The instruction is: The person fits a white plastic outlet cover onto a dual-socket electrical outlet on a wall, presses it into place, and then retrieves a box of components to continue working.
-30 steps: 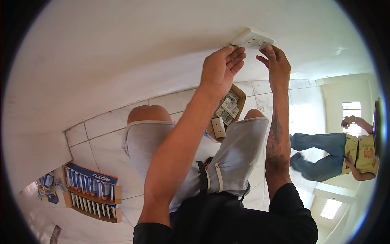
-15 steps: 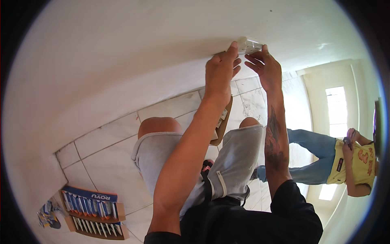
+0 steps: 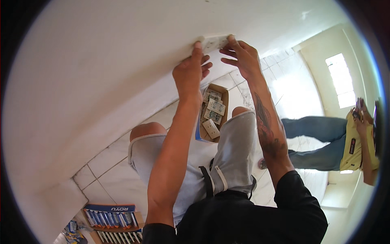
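A white wall outlet plate (image 3: 214, 43) lies against the pale wall (image 3: 109, 69) in front of me. My left hand (image 3: 188, 77) has its thumb pressed on the plate's left end. At the other end, the thumb of my right hand (image 3: 245, 59) presses, its other fingers spread below. Both hands hold the plate between them; its back edge is hidden. Below my hands, a cardboard box (image 3: 219, 88) stands on the floor between my knees. Several packed white pieces and one bare white outlet (image 3: 211, 128) lie in it.
Boxes with blue-and-white packs (image 3: 109, 218) sit at the lower left by the wall, beside crumpled blue-and-yellow wrappers (image 3: 73, 232). To the right stands a person in a yellow top (image 3: 352, 142) and jeans, hands around a small dark object. Pale tiles (image 3: 122, 183) cover the floor.
My view has shifted, so the plate and my hands appear farther left. The box between my knees now shows more fully. Both hands stay on the plate's two ends.
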`<state>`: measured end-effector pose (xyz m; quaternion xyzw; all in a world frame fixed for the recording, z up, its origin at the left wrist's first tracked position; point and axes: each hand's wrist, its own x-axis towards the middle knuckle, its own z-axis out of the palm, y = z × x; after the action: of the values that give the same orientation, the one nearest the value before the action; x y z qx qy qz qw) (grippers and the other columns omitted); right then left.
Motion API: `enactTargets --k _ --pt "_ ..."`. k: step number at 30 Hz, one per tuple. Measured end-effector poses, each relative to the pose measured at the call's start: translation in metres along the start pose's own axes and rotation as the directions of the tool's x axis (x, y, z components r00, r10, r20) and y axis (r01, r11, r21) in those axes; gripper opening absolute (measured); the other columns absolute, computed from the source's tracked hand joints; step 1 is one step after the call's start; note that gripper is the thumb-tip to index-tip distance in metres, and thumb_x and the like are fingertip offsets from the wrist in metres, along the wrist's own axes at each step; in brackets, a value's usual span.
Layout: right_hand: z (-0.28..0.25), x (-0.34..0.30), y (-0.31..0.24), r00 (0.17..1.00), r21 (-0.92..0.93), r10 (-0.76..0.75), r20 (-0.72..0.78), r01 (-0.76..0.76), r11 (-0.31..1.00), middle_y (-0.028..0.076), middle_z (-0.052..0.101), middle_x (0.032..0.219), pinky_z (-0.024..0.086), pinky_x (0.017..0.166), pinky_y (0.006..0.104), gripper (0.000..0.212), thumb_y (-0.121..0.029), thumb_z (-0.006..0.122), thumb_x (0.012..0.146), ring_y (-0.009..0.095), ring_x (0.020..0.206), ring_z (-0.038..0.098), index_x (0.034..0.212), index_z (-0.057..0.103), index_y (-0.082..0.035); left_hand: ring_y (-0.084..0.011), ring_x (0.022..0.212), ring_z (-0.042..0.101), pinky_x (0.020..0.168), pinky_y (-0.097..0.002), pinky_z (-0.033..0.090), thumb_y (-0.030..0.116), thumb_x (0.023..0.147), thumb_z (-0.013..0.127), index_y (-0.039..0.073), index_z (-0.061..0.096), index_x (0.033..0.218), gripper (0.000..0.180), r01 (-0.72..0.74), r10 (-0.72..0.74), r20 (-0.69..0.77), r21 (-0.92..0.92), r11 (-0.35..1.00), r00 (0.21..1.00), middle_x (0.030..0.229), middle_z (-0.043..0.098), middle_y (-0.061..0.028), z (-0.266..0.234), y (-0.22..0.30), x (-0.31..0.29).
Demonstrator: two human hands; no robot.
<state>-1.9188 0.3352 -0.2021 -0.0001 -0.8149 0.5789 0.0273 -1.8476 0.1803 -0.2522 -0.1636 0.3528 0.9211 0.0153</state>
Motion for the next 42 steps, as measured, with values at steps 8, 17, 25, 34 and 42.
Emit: enactTargets --k 8,17,25,34,42 --pt "-0.011 0.005 0.0 0.997 0.028 0.054 0.054 -0.055 0.998 0.021 0.071 0.106 0.065 0.078 0.0381 0.056 -0.046 0.067 0.099 0.029 0.099 0.073 0.113 0.066 0.009 -0.0211 0.089 0.073 0.081 -0.0318 0.056 0.056 0.094 0.069 -0.004 0.065 0.124 0.068 -0.025 0.027 -0.032 0.058 0.998 0.999 0.108 0.074 -0.0156 0.002 -0.001 -0.001" --pt "-0.014 0.006 0.002 0.995 0.056 0.041 0.089 -0.046 0.997 0.019 0.072 0.107 0.064 0.079 0.0378 0.055 -0.045 0.065 0.101 0.029 0.1 0.073 0.113 0.068 0.009 -0.0222 0.093 0.072 0.084 -0.0313 0.055 0.059 0.097 0.062 -0.011 0.061 0.125 0.076 -0.075 0.078 -0.024 0.114 0.991 0.997 0.112 0.073 -0.017 0.004 -0.001 -0.002" --pt "-0.019 0.032 0.027 0.989 0.132 0.034 0.141 -0.053 0.99 0.02 0.072 0.106 0.063 0.081 0.0379 0.052 -0.043 0.068 0.099 0.028 0.098 0.072 0.11 0.069 0.008 -0.0239 0.101 0.07 0.092 -0.0323 0.052 0.06 0.097 0.061 -0.014 0.056 0.13 0.08 -0.09 0.082 0.083 0.103 0.991 0.993 0.118 0.071 -0.0196 -0.011 -0.011 0.015" --pt "-0.016 0.041 0.053 0.986 0.239 -0.039 0.164 -0.001 0.971 0.017 0.071 0.098 0.064 0.079 0.0349 0.037 -0.027 0.068 0.1 0.025 0.089 0.071 0.104 0.069 0.01 -0.0246 0.111 0.065 0.1 -0.0356 0.05 0.059 0.101 0.054 -0.014 0.053 0.133 0.08 -0.119 0.106 0.083 0.174 0.978 0.991 0.126 0.068 -0.0224 -0.015 -0.02 0.026" --pt "-0.019 0.046 0.073 0.978 0.232 -0.158 0.133 0.124 0.965 0.02 0.07 0.1 0.064 0.08 0.0334 0.028 -0.01 0.067 0.099 0.025 0.088 0.072 0.111 0.064 0.015 -0.0242 0.107 0.067 0.096 -0.0346 0.053 0.056 0.103 0.053 -0.016 0.051 0.133 0.077 -0.165 0.143 0.129 0.184 0.969 0.981 0.125 0.068 -0.0239 -0.012 -0.031 0.034"
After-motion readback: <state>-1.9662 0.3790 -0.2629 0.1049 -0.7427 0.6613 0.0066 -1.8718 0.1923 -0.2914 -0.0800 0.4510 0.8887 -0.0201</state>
